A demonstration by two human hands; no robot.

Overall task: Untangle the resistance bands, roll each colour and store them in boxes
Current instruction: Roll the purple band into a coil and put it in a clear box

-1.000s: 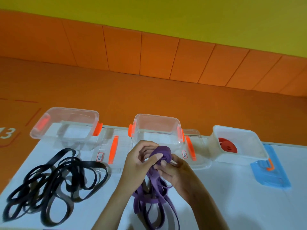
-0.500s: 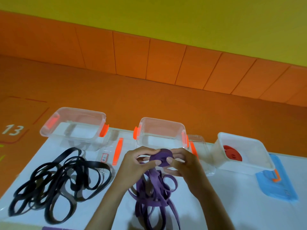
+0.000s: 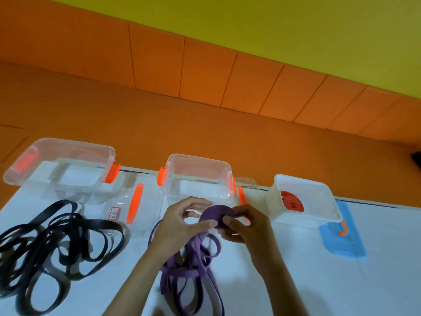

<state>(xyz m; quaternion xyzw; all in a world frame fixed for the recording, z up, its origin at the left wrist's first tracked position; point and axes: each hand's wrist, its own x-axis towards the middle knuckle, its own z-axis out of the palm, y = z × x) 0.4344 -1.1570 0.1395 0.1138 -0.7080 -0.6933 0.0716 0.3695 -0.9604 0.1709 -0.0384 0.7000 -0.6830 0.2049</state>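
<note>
A partly rolled purple band point(image 3: 216, 215) is held above the white table, between both hands. My left hand point(image 3: 180, 226) pinches the roll's left edge with thumb and fingers. My right hand point(image 3: 247, 226) grips its right side. The loose purple loops point(image 3: 193, 267) hang down onto the table below the roll. A tangle of black bands point(image 3: 57, 242) lies at the left. A red roll point(image 3: 292, 202) sits inside the white box point(image 3: 328, 215) at the right. Two clear boxes with orange clips stand behind: one at the left point(image 3: 27, 176), one in the middle point(image 3: 198, 160).
A clear lid with an orange clip point(image 3: 136, 204) lies between the two clear boxes, another point(image 3: 247, 185) behind the middle box. A blue lid point(image 3: 341, 242) lies right of the white box. Beyond the table's point(image 3: 341, 281) far edge is an orange floor and wall.
The purple roll has grown a little and both hands have shifted round it. The camera view has tilted, so the boxes sit lower in the frame.
</note>
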